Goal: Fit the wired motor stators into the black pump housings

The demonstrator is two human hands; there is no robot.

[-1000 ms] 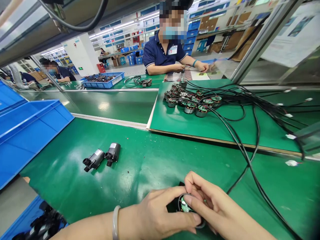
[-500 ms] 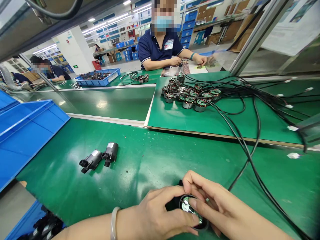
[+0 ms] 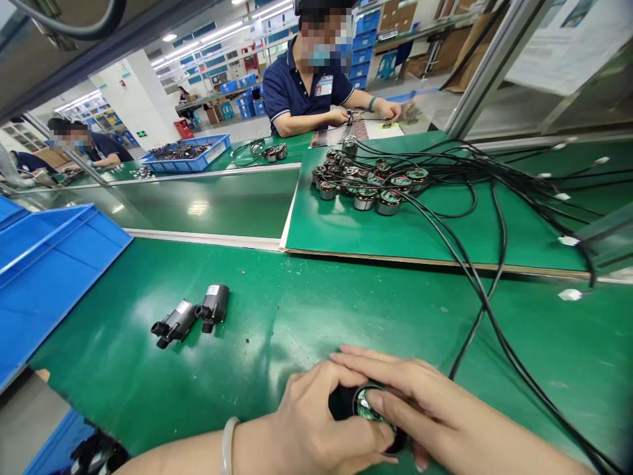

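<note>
A round black pump housing [image 3: 341, 404] with a green circuit board [image 3: 364, 406] in its open end is between my hands at the bottom of the view. My left hand [image 3: 321, 415], with a pale bangle at its wrist, wraps around the housing, its thumb over the rim. My right hand [image 3: 403, 389] closes on the far side, thumb pressed on the board and fingers stretched over the left fingers. Much of the housing is hidden by my hands. Two black pumps [image 3: 174, 323] [image 3: 213, 307] lie on the green bench to the left.
Several wound motor cores [image 3: 364, 200] with black cables [image 3: 477, 284] sit on a raised green board [image 3: 316, 231]; the cables trail down the right side. A blue bin [image 3: 64, 264] stands at the left, more black parts [image 3: 93, 455] below it. A masked co-worker [image 3: 309, 86] works opposite.
My right fingers, curled at the rim before, now stretch leftward over my left fingers. My right thumb stays on the board. The whole view has shifted slightly.
</note>
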